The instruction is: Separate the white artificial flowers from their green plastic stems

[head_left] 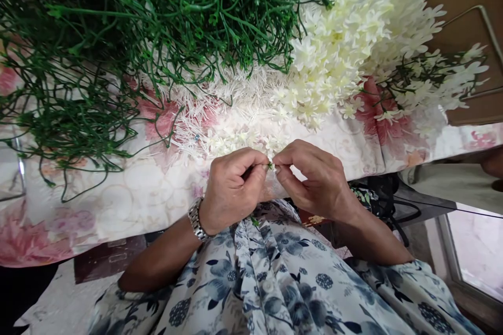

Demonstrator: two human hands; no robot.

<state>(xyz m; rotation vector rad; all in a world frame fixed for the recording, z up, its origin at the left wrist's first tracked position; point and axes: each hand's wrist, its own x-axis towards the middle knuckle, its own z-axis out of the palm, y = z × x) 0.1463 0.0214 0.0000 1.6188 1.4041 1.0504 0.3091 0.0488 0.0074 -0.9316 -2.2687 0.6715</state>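
Note:
My left hand, with a metal watch at its wrist, is closed in a pinch on a green plastic stem. Only the stem's tip shows between the fingertips; a bit of green also pokes out below the hand. Fingertip to fingertip with it, my right hand pinches something small and whitish, too small to make out. Just beyond both hands lie small loose white blossoms on the flowered tablecloth.
A large heap of green plastic stems covers the back left. White thread-like pieces lie beside it. Cream artificial petals are piled at the back right, near a finished-looking white flower spray and a brown cardboard box.

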